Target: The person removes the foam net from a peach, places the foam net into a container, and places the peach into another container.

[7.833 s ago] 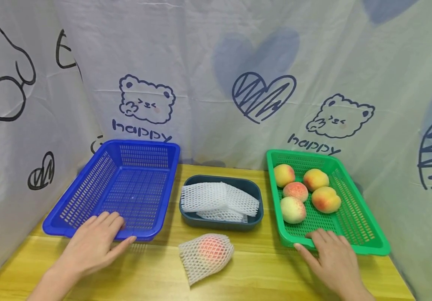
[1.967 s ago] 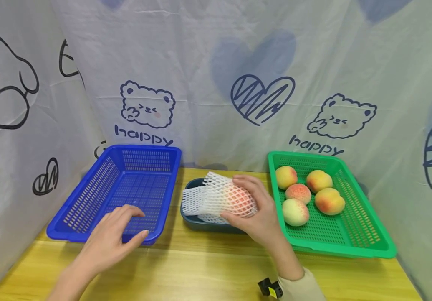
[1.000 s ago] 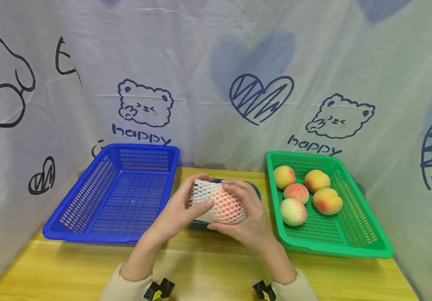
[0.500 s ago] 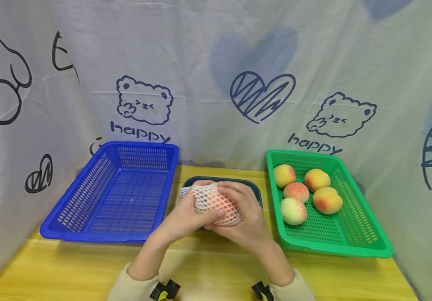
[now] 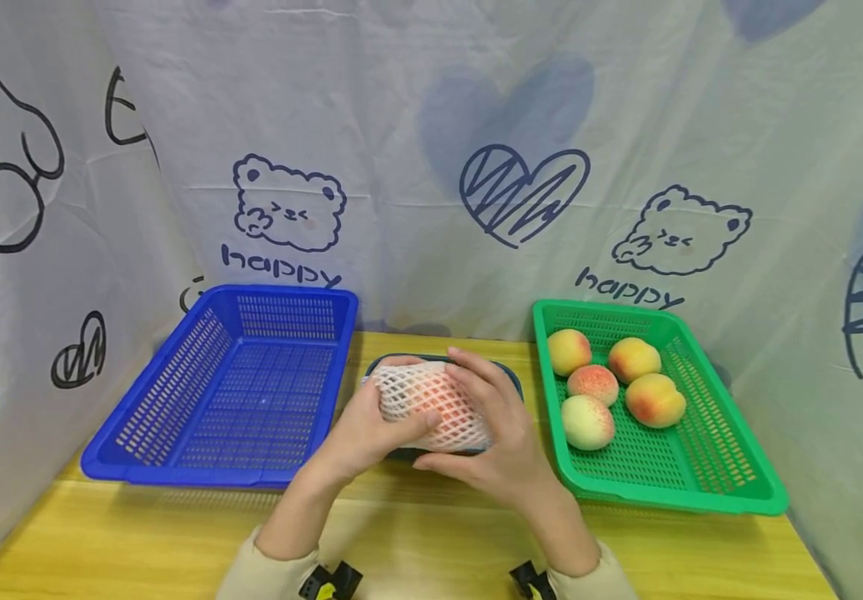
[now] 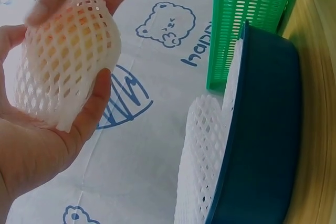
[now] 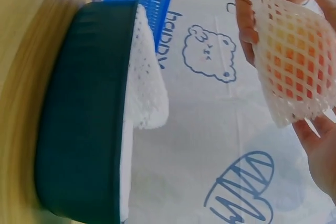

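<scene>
In the head view, a red-and-yellow peach [image 5: 448, 412] wrapped in a white foam net sleeve [image 5: 401, 390] is held between both hands above the dark teal tub [image 5: 512, 377]. My left hand [image 5: 359, 429] grips the sleeve's left end, thumb across its front. At the other end, my right hand [image 5: 502, 442] curves around the net, index finger lifted and thumb along the lower edge. The left wrist view shows the left fingers wrapped under the netted peach [image 6: 71, 51]. In the right wrist view, right fingertips meet the sleeve's edge [image 7: 294, 116].
More foam net sleeves [image 6: 202, 150] lie in the tub. A blue basket [image 5: 251, 479] with nothing in it stands left on the wooden table [image 5: 416, 542]. On the right, a green basket [image 5: 701, 500] holds several peaches [image 5: 587, 422]. A printed cloth [image 5: 416, 275] hangs behind.
The wrapped peach was lifted from the table by the right hand, and the left hand came over from the blue basket to grip it. Lately the right fingers have spread a little.
</scene>
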Action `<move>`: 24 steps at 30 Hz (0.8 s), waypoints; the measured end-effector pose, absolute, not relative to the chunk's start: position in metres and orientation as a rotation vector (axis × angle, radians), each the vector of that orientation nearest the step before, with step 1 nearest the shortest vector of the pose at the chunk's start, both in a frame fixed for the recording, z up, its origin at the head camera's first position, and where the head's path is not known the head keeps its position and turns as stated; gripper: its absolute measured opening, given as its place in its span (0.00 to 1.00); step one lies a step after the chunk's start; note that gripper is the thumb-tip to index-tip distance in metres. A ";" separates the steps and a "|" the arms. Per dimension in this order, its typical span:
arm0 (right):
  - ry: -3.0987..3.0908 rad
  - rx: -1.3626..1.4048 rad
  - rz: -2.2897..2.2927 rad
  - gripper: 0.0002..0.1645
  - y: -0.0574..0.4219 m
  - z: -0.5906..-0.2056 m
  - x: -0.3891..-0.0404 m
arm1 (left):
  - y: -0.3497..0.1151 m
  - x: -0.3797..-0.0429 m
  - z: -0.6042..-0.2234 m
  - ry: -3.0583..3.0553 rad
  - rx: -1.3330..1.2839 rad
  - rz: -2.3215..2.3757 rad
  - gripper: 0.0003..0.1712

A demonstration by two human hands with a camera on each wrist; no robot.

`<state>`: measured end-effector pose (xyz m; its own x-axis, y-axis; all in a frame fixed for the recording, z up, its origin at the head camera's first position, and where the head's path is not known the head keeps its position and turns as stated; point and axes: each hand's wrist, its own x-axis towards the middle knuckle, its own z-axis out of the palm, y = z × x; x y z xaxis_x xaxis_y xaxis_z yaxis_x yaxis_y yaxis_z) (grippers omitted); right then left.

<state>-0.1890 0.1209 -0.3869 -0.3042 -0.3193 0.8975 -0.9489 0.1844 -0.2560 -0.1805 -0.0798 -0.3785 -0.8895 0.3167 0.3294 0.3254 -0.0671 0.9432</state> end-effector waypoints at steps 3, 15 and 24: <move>-1.711 1.163 1.191 0.47 0.124 -0.383 -0.187 | -0.081 -0.180 -0.378 -2.109 -0.707 -2.181 0.40; -1.568 0.969 1.690 0.11 0.127 -0.387 -0.186 | -0.088 -0.183 -0.379 -1.974 -0.607 -2.163 0.41; -1.916 0.816 1.746 0.09 0.125 -0.394 -0.184 | -0.093 -0.185 -0.378 -1.913 -0.576 -2.174 0.41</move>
